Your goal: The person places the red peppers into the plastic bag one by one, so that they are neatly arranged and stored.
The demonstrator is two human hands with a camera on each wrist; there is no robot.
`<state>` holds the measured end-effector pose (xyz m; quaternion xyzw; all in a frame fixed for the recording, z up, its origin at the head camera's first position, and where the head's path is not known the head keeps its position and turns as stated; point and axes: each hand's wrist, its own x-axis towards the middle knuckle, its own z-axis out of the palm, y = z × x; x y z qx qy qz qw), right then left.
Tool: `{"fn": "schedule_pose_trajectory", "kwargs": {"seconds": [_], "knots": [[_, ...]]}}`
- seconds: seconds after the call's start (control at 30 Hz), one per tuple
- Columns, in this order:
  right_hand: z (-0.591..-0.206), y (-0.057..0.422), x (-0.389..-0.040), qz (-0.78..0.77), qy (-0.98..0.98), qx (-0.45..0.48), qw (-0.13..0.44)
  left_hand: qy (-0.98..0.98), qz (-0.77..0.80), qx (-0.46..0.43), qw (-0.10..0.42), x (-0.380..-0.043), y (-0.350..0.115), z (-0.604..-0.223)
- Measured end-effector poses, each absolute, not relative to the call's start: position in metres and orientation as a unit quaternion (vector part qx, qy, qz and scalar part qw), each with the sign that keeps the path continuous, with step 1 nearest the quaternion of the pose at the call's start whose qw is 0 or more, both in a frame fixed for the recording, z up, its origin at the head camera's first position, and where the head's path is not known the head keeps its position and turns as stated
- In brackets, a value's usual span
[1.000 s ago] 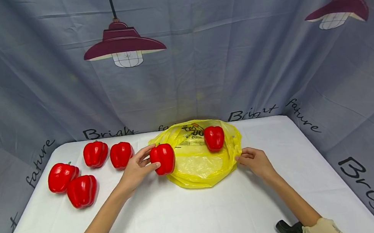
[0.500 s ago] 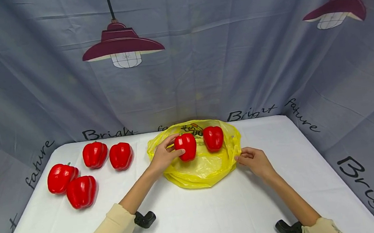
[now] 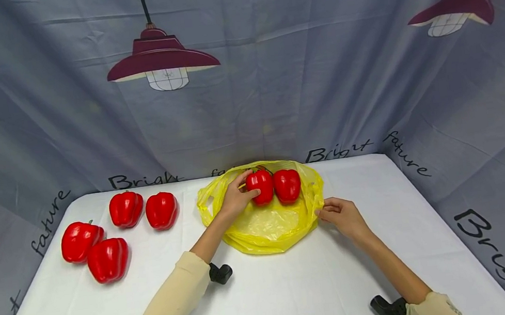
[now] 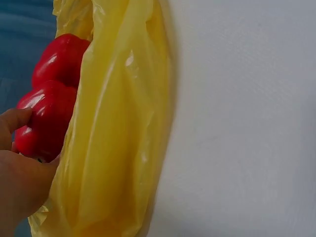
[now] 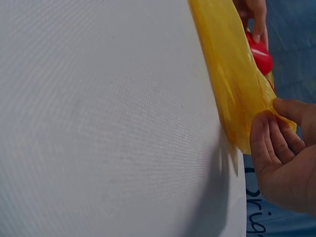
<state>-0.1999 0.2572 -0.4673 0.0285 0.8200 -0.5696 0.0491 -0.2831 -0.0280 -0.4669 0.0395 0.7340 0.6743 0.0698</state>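
My left hand (image 3: 236,199) grips a red bell pepper (image 3: 261,186) between thumb and fingers, inside the mouth of a yellow plastic bag (image 3: 273,222). A second red bell pepper (image 3: 287,186) sits in the bag right beside it, on the right. In the left wrist view the held pepper (image 4: 47,118) and the other pepper (image 4: 60,61) stand side by side behind the bag's near wall (image 4: 113,123). My right hand (image 3: 344,217) pinches the bag's right rim; the right wrist view shows the thumb and fingers (image 5: 286,140) on the yellow film.
Several more red bell peppers (image 3: 108,261) lie in a loose group on the left of the white-covered table (image 3: 287,299). A grey-blue printed curtain (image 3: 246,101) rises behind the table's far edge. Black wrist mounts (image 3: 388,308) sit on both forearms.
My left hand has carried its pepper from the bag's left edge rightward and inward, up beside the pepper in the bag. The right hand keeps its pinch on the rim.
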Motion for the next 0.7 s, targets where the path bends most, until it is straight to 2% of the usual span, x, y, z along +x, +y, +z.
{"fn": "schedule_pose_trajectory", "kwargs": {"seconds": [0.33,0.7], "knots": [[-0.4682,0.2559,-0.2008,-0.575,0.816,0.028,0.049,0.741,0.669,0.033,0.056,-0.2871,-0.0236,-0.4760],[-0.4678,0.2558,-0.2006,-0.575,0.816,0.028,0.049,0.745,0.661,0.027,0.085,-0.2932,-0.0221,-0.4759]]}}
